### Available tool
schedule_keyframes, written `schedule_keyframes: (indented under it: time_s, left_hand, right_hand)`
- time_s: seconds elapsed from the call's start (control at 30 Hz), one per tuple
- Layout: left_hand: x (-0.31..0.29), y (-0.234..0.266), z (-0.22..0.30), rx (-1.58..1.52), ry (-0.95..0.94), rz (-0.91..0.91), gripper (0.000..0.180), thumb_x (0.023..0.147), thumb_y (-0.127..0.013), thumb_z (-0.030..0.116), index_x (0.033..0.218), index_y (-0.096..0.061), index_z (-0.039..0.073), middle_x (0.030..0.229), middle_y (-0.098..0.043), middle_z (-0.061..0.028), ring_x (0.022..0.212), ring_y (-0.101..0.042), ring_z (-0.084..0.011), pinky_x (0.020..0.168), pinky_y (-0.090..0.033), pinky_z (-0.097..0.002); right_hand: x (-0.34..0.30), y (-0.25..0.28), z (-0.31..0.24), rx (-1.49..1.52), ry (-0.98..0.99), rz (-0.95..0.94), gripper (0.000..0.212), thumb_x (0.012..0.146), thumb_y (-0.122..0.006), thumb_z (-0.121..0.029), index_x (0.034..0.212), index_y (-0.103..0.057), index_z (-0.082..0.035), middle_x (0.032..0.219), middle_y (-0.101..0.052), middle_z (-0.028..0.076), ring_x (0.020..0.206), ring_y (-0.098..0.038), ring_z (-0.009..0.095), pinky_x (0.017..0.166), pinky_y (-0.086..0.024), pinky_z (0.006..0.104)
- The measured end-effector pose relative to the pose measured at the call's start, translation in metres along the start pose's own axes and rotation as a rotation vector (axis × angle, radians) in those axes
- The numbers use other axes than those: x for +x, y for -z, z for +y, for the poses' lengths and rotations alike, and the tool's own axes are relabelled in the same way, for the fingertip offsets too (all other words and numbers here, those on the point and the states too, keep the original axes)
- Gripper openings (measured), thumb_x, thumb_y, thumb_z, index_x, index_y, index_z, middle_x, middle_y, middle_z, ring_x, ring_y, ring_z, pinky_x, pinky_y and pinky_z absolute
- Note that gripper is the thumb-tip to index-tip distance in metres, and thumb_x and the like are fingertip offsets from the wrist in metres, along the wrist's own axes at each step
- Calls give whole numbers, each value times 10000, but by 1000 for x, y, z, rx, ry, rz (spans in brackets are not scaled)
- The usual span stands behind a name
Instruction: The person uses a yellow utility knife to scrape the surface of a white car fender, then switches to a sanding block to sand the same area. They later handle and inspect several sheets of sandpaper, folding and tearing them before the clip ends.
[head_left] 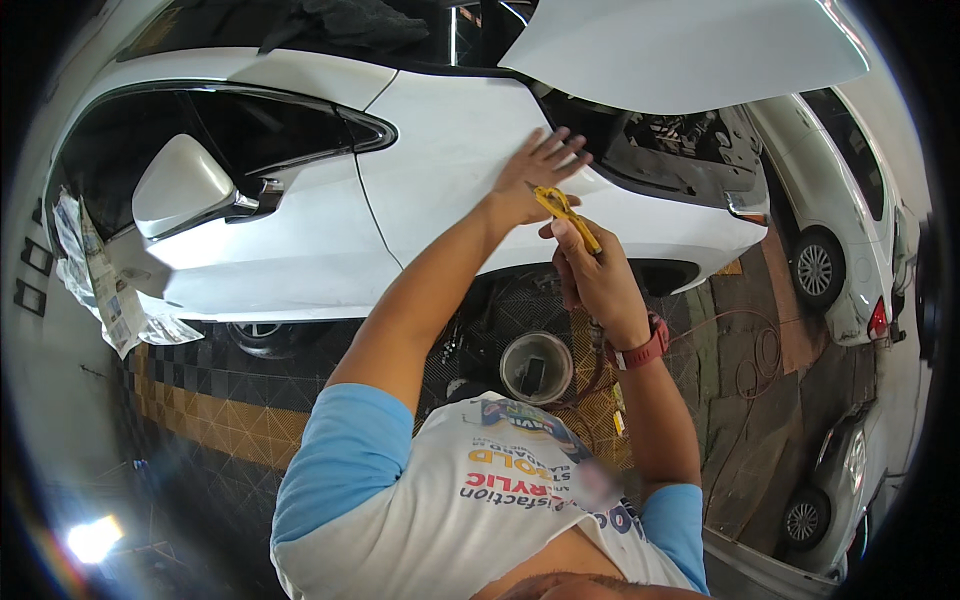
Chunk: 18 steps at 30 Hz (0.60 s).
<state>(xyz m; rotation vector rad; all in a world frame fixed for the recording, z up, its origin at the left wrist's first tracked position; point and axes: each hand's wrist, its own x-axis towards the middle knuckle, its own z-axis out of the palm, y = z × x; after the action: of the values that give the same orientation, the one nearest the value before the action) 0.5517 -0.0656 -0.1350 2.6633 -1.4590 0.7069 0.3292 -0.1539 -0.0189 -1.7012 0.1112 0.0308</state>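
White paint is shown on the car point(415, 190), with newspaper point(95, 275) placed at the left end of the side in view, near the mirror point(180, 185). Judged by how things lie, covering is done only there; the door point(300, 250) and fender point(455, 115) are left bare, no cut can be made out on either, and the work in hand seems to be at an early stage, though this cannot be confirmed. The left arm is stretched forward and slanted to the right, and the left hand point(535, 178) is held up in front of the fender, its fingers released and spread, nothing gripped; whether the panel is touched cannot be told. Below, a bucket point(537, 368) is seen on the floor. A yellow cutter point(570, 218) is held just beside the left palm, its tip angled up and to the left; contact there is unclear. It is grasped by the right hand point(600, 275), with the fingers curled around its lower end, the forearm raised steeply and a red watch point(640, 350) worn at the wrist. Farther right, the engine bay point(680, 140) is exposed under the lifted hood point(690, 55).
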Motion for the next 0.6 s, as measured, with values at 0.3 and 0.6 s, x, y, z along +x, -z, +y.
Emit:
schedule_keyframes:
  time_s: [0.3, 0.6]
  left_hand:
    - [-165, 34, -78, 157, 709, 271, 894, 1046, -534, 623, 1715, -274, 91, 1782, -253, -183, 1655, -194, -404, 1312, -143, -637]
    - [-39, -3, 33, -64, 166, 72, 963, 1033, -447, 728, 1726, -244, 91, 1797, -241, -111, 1666, -165, -344, 1344, -78, -585]
  right_hand:
    - [-35, 32, 34, 44, -35, 158, 475, 1123, -605, -435, 1154, -691, 32, 669, -508, -47, 450, -481, 34, 411, -412, 216]
    - [-10, -17, 19, -20, 4, -22, 443, 1154, -546, -401, 1169, -701, 14, 668, -520, -46, 443, -460, 37, 397, -360, 219]
